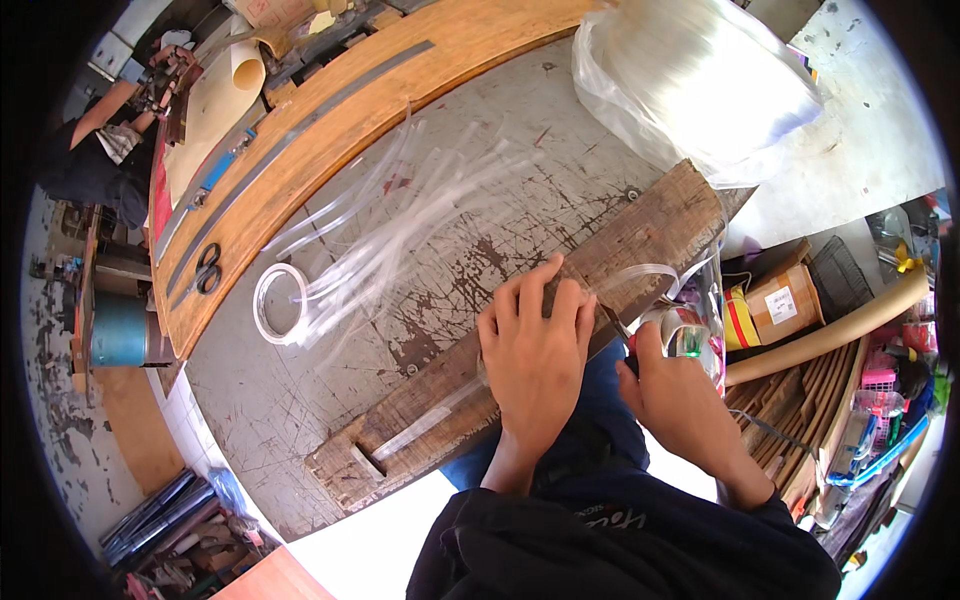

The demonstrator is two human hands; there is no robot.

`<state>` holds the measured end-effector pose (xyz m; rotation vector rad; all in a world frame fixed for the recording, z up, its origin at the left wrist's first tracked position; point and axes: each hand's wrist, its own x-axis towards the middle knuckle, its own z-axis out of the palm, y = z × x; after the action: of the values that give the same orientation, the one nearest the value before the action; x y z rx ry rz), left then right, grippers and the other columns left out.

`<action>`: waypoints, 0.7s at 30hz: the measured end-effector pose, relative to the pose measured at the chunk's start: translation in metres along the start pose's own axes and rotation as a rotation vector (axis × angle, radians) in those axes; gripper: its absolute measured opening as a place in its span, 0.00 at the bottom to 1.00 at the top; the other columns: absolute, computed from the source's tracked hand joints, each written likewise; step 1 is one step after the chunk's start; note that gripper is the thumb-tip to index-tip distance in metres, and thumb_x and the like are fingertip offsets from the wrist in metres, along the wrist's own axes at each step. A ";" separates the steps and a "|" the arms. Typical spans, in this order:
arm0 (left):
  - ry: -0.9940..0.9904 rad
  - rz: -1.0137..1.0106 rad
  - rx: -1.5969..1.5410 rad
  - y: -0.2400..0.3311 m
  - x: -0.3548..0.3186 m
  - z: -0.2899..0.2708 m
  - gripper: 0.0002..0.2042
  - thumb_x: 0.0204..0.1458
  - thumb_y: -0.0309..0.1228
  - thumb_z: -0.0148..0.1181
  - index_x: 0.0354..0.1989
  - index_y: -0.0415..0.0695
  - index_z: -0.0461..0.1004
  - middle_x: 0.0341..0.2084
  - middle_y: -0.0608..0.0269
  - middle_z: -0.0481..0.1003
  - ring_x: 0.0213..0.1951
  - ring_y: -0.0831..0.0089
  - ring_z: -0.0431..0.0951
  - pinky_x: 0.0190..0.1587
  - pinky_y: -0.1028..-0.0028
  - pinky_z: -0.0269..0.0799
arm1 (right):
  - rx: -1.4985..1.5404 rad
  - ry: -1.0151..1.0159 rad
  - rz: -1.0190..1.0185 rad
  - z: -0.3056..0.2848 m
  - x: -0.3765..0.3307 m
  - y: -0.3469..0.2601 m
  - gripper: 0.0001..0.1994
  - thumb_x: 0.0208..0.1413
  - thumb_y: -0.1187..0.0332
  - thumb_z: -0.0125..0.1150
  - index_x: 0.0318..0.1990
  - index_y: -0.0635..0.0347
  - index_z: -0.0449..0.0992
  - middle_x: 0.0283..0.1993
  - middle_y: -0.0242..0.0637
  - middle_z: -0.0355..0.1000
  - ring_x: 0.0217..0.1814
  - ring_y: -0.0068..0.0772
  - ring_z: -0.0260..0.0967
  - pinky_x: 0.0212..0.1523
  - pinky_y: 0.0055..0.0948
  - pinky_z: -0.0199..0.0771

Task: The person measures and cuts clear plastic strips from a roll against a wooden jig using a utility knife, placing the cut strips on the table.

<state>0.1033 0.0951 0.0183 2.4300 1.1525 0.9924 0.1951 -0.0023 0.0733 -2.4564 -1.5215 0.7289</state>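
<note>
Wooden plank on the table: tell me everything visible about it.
The wooden plank is long, brown and weathered, with worn edges. It lies slantwise along the near edge of the grey table. A small raised piece stands near its lower-left end; a clear strip lies along it; the left grip rests across its middle.

Grey worktop (260,420), scratched all over, dark brown worn patches near middle. Directly on it: 1 thick weathered wooden plank (650,222), diagonal along near edge; loose bundle of clear plastic strips (375,245) across centre; 1 white tape roll (258,305) flat at left, strip ends meeting its rim. Far right: 1 large bagged translucent roll (690,85).
</note>
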 end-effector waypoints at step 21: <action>-0.018 -0.025 -0.005 0.001 -0.001 0.000 0.06 0.43 0.31 0.63 0.25 0.47 0.71 0.43 0.70 0.72 0.42 0.66 0.70 0.43 0.67 0.63 | 0.052 0.003 -0.066 -0.004 0.013 -0.002 0.12 0.57 0.64 0.48 0.37 0.65 0.56 0.15 0.52 0.67 0.20 0.58 0.68 0.20 0.49 0.66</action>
<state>0.1030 0.0941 0.0185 2.4097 1.1700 0.9627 0.1998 0.0108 0.0732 -2.3565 -1.5543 0.7435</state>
